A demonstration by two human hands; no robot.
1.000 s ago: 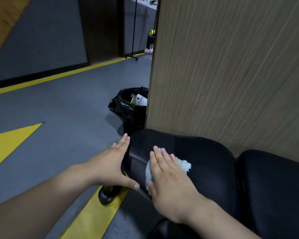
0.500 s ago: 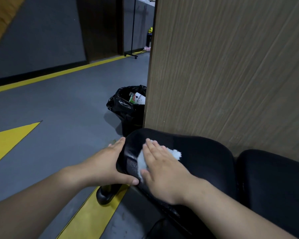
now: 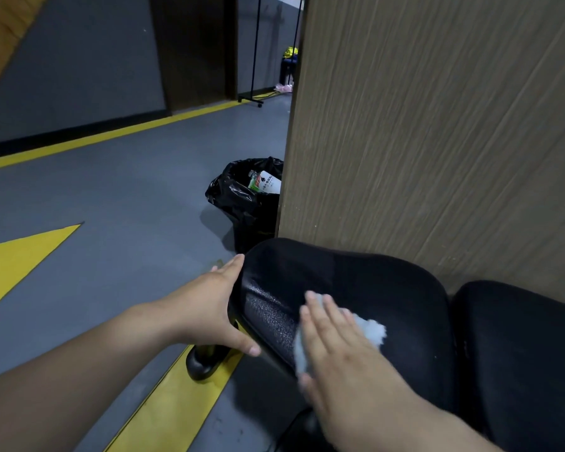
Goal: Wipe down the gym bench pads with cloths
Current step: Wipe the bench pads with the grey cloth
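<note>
Right hand (image 3: 336,350) is flat, fingers straight, pressing the white cloth (image 3: 374,329) onto the near-left part of the black bench pad (image 3: 356,282). Left hand (image 3: 209,308) is open too, fingers laid straight against the pad's left end, thumb along its lower edge. Black bin bag (image 3: 238,203) sits on the floor (image 3: 111,207) just past the pad, beside the wood panel (image 3: 437,125).

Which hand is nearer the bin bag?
Left. The left hand rests against the pad end facing the bin bag; the right hand presses the cloth farther along.
</note>
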